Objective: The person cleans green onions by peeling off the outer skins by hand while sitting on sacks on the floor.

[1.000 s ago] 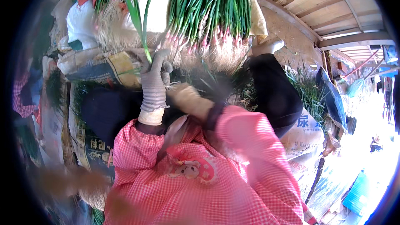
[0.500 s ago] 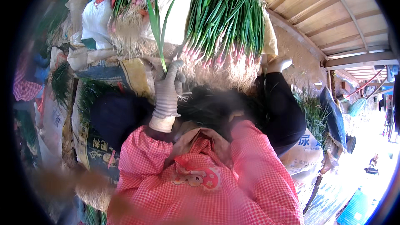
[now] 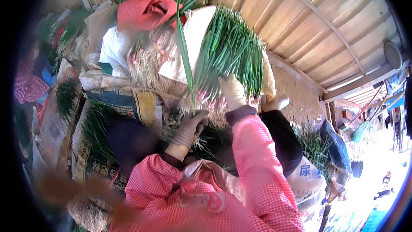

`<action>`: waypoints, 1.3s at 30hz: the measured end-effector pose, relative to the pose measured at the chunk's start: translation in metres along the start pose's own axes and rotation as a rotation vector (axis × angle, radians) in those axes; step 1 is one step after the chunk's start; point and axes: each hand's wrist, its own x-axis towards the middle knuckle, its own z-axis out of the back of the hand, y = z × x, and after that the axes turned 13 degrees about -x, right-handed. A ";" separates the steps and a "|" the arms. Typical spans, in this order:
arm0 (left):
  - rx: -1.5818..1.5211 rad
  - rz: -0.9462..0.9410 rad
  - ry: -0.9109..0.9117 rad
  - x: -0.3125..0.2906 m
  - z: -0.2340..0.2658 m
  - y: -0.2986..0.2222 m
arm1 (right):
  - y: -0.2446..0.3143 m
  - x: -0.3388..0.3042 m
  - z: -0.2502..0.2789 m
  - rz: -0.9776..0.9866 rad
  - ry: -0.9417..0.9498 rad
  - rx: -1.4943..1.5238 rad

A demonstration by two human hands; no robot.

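Observation:
My left hand (image 3: 189,131), in a grey knitted glove, pinches the lower end of a green garlic stalk (image 3: 185,56), whose long leaf points up and away. Reaching forward, my right hand (image 3: 233,92) wears a pale glove and rests on the heap of green garlic (image 3: 231,47) in front of me. Its fingers curl in among the stems; their tips are hidden. The heap has green leaves at the far side, pinkish bulbs in the middle and pale stringy roots towards me.
A smaller rooty bunch (image 3: 148,66) lies left of the heap, by a red cloth (image 3: 150,10) and a white sack (image 3: 113,49). Ribbed wall panels (image 3: 292,25) rise behind. More greens (image 3: 315,146) stand in a sack at right. Another person's checked sleeve (image 3: 30,86) shows far left.
My right hand has come up from my lap onto the garlic heap. My left hand has lowered towards me, keeping its stalk. The view has tilted, showing more wall.

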 end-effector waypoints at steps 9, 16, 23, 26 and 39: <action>0.064 -0.230 -0.074 0.002 0.009 0.001 | -0.004 -0.052 0.018 0.108 0.430 0.719; 0.433 -0.029 0.024 0.010 0.024 0.038 | -0.015 -0.101 -0.046 0.260 0.156 0.379; 0.109 0.144 0.045 0.000 0.013 0.024 | -0.002 -0.103 -0.039 0.299 -0.152 0.051; -0.182 0.175 0.331 -0.018 0.002 -0.001 | -0.026 -0.082 -0.040 -0.218 0.228 1.476; -0.129 0.086 0.280 -0.020 0.015 -0.009 | -0.182 -0.272 0.137 -0.146 -0.061 0.525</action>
